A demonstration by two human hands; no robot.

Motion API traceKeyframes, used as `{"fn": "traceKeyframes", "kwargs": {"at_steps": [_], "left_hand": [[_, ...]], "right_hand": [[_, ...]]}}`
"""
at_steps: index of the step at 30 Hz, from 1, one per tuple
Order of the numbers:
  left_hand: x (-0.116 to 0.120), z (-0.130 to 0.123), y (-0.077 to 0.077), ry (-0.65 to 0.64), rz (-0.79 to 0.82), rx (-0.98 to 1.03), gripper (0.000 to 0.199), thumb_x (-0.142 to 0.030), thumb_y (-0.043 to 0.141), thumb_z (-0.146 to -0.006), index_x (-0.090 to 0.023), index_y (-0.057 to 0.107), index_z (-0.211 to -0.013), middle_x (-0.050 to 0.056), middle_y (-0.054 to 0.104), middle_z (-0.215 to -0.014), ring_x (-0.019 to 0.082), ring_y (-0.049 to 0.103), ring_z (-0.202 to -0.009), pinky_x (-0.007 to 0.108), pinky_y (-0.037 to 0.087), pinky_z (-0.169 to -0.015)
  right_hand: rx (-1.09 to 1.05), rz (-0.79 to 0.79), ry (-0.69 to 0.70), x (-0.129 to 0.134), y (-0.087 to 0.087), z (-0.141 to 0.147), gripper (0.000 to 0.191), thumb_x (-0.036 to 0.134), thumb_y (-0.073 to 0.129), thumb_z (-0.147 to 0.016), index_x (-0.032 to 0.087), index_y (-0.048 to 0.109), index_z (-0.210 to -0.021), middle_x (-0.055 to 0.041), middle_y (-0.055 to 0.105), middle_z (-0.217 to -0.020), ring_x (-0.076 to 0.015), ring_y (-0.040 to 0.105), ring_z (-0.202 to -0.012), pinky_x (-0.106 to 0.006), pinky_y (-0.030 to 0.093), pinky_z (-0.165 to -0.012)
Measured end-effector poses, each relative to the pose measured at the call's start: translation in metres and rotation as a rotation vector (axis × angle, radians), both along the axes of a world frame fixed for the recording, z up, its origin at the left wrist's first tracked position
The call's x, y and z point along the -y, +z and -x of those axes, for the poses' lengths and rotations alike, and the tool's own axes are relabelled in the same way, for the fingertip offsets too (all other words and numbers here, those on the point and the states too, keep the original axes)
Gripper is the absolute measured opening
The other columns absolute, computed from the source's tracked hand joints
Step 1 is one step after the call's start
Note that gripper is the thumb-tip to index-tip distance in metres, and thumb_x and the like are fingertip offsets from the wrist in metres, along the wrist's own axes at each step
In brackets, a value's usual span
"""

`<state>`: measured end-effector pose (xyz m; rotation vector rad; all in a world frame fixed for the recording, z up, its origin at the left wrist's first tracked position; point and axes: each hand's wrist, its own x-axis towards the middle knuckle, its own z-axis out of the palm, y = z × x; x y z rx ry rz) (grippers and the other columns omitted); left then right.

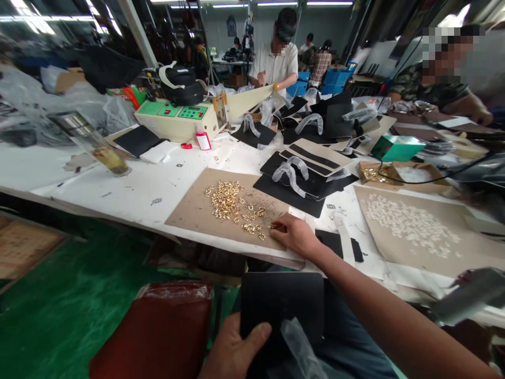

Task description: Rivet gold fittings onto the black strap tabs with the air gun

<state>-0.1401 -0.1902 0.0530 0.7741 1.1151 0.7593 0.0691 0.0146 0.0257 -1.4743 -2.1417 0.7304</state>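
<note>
My left hand [236, 347], low in the view, grips a black panel [282, 302] over my lap, thumb on its face. A strip in clear plastic wrap [300, 347] lies across that panel. On the table, my right hand [295, 234] reaches to the right edge of a brown sheet [193, 210], its fingers bent together beside a few gold rings. What its fingertips hold, if anything, is too small to make out. A pile of gold rings [225, 200] lies to the left on the same sheet.
Black panels with wrapped handles [292, 176] lie beyond my right hand. Small white pieces [410, 221] cover another sheet at right. A bottle [106, 152] and a cream machine [177, 118] stand at left. People [276, 63] work across the table. A red stool [158, 331] is below.
</note>
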Motion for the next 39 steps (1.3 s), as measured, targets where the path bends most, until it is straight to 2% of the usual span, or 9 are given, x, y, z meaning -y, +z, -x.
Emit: {"fn": "traceKeyframes", "kwargs": {"at_steps": [5, 11, 14, 17, 20, 23, 26, 33, 39], "left_hand": [[-0.006, -0.023, -0.006, -0.133, -0.002, 0.111, 0.060, -0.062, 0.075, -0.086, -0.015, 0.077, -0.122, 0.010, 0.080, -0.101, 0.029, 0.073, -0.092, 0.035, 0.057, -0.082], [-0.018, -0.023, -0.016, -0.142, -0.026, 0.144, 0.058, -0.061, 0.075, -0.087, -0.015, 0.077, -0.122, 0.011, 0.079, -0.101, 0.027, 0.071, -0.090, 0.034, 0.055, -0.080], [-0.017, -0.023, -0.017, -0.151, -0.008, 0.147, 0.058, -0.061, 0.074, -0.087, -0.016, 0.077, -0.123, 0.010, 0.079, -0.100, 0.026, 0.071, -0.089, 0.033, 0.054, -0.081], [-0.016, -0.023, -0.018, -0.167, 0.010, 0.127, 0.058, -0.062, 0.073, -0.088, -0.015, 0.077, -0.122, 0.009, 0.079, -0.097, 0.025, 0.070, -0.088, 0.031, 0.053, -0.078], [-0.015, -0.022, -0.021, -0.186, -0.005, 0.085, 0.056, -0.062, 0.073, -0.088, -0.015, 0.078, -0.119, 0.009, 0.078, -0.097, 0.024, 0.068, -0.085, 0.029, 0.052, -0.075], [-0.018, -0.024, -0.024, -0.213, -0.014, 0.102, 0.055, -0.060, 0.072, -0.089, -0.015, 0.078, -0.120, 0.008, 0.078, -0.097, 0.023, 0.067, -0.087, 0.029, 0.052, -0.077], [-0.023, -0.029, -0.024, -0.254, -0.013, 0.131, 0.054, -0.059, 0.072, -0.090, -0.015, 0.078, -0.120, 0.008, 0.078, -0.097, 0.021, 0.067, -0.085, 0.028, 0.051, -0.076], [-0.024, -0.040, -0.020, -0.278, -0.002, 0.085, 0.059, -0.063, 0.071, -0.088, -0.013, 0.078, -0.119, 0.008, 0.079, -0.097, 0.022, 0.067, -0.083, 0.030, 0.052, -0.078], [-0.022, -0.045, -0.021, -0.258, 0.029, 0.052, 0.057, -0.062, 0.074, -0.086, -0.014, 0.080, -0.116, 0.008, 0.078, -0.096, 0.022, 0.066, -0.081, 0.030, 0.052, -0.075]], "right_hand": [[0.120, -0.052, 0.005, -0.005, -0.002, 0.007, 0.016, 0.035, 0.067, -0.096, 0.026, 0.079, -0.100, -0.0042, 0.073, -0.107, -0.0206, 0.068, -0.094, -0.030, 0.049, -0.081], [0.222, -0.089, 0.024, -0.009, 0.002, 0.014, 0.016, 0.040, 0.069, -0.094, 0.027, 0.078, -0.099, -0.0036, 0.073, -0.102, -0.0207, 0.067, -0.090, -0.029, 0.045, -0.076], [0.253, -0.101, 0.048, -0.012, 0.007, 0.015, 0.013, 0.036, 0.068, -0.093, 0.026, 0.077, -0.092, -0.0030, 0.073, -0.097, -0.0203, 0.067, -0.088, -0.029, 0.044, -0.073], [0.244, -0.096, 0.069, -0.016, 0.015, -0.004, 0.010, 0.030, 0.067, -0.091, 0.024, 0.075, -0.089, -0.0025, 0.073, -0.094, -0.0181, 0.065, -0.083, -0.028, 0.043, -0.070], [0.201, -0.093, 0.033, -0.018, 0.026, -0.050, 0.014, 0.033, 0.067, -0.090, 0.022, 0.076, -0.092, -0.0030, 0.072, -0.092, -0.0167, 0.064, -0.078, -0.027, 0.045, -0.069], [0.250, -0.057, 0.019, -0.017, 0.034, -0.101, 0.019, 0.038, 0.066, -0.090, 0.022, 0.076, -0.091, -0.0028, 0.071, -0.088, -0.0170, 0.063, -0.075, -0.028, 0.045, -0.068], [0.342, -0.011, 0.078, -0.008, 0.037, -0.129, 0.016, 0.036, 0.066, -0.089, 0.023, 0.076, -0.090, -0.0018, 0.071, -0.086, -0.0170, 0.063, -0.075, -0.028, 0.044, -0.067], [0.556, -0.113, 0.401, -0.001, 0.042, -0.126, 0.014, 0.024, 0.062, -0.095, 0.027, 0.076, -0.099, -0.0031, 0.070, -0.096, -0.0196, 0.065, -0.086, -0.029, 0.040, -0.069], [0.604, -0.105, 0.425, -0.005, 0.045, -0.126, 0.015, 0.018, 0.065, -0.092, 0.028, 0.075, -0.094, -0.0032, 0.071, -0.096, -0.0208, 0.065, -0.088, -0.030, 0.039, -0.066]]}}
